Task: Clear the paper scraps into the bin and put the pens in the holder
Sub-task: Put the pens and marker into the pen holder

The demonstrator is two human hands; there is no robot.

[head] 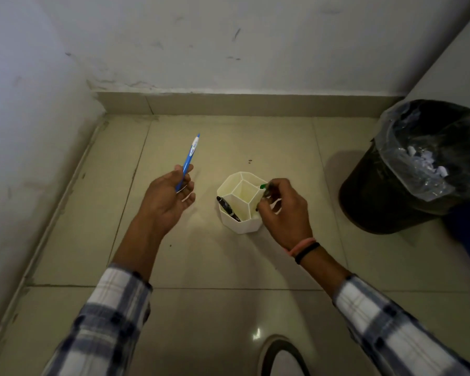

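Note:
A white hexagonal pen holder (240, 225) with several compartments stands on the tiled floor. A black pen (228, 208) leans in its left compartment. My right hand (285, 210) is over the holder's right side, pinching a pen with a green tip (263, 186) that points down into the right compartment. My left hand (168, 198) is to the left of the holder, palm up, holding a blue and white pen (190, 158) that points up and away. White paper scraps (429, 165) lie inside the black bin (377, 196) at the right.
The bin has a clear plastic liner (396, 147) and stands in the right corner. Walls close the left and far sides, with a skirting ledge (228, 104) along the back. A shoe tip (280, 356) shows at the bottom edge.

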